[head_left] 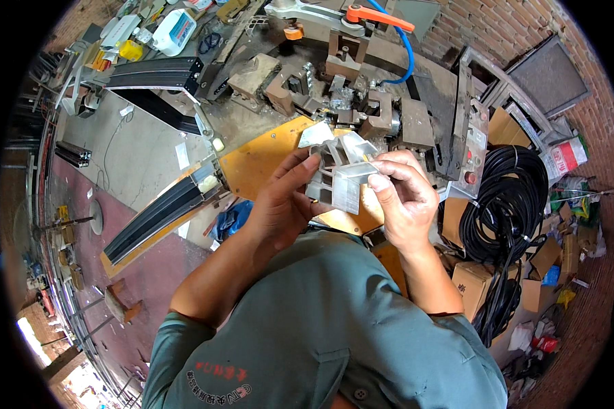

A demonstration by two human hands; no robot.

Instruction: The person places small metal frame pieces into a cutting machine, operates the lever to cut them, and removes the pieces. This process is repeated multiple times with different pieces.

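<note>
Brick walls and a cluttered metal workbench (150,146) frame where you stand, and both your hands meet just above its yellow plate (262,160). Your left hand (280,201) pinches the near-left side of a short pale aluminium profile piece (334,174), fingers narrow and closed on it; your right hand (406,198) grips its right end, thumb on top. You hold one such piece, lifted off the bench, close to your chest, between the two hands, so neither is nearer; its long axis seems to run up and away from you toward the press, though the cut shape makes that hard to judge. Behind it sits one clamp press (341,75) with one orange lever (378,17). To your left lie two long black profiles (160,215), one on the bench edge, one further back. To your right hangs one coil of black cable (508,204) above some cardboard boxes (477,283)
</note>
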